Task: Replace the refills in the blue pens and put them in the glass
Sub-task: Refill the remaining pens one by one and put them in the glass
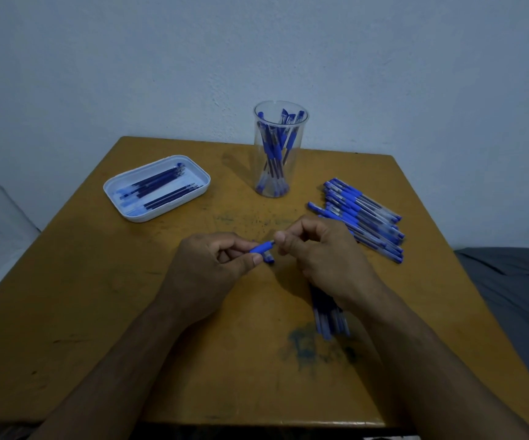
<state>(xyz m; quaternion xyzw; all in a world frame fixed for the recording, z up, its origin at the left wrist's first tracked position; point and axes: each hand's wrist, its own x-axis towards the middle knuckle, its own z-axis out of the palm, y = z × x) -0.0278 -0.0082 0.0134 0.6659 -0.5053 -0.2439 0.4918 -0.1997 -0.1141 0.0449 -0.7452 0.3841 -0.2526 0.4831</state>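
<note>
Right now the left hand (207, 265) pinches a blue pen (261, 248) by its grip in front of the glass (279, 149), while the right hand (317, 252) has its fingers (280, 241) curled tight at the pen's tip end. A slip there could likely drop small parts among the loose refills (331, 315) under the right wrist. Right of the glass lies a pile of pens (363, 217); left of it, a white tray (156, 187) of refills. Nothing blocks the glass.
</note>
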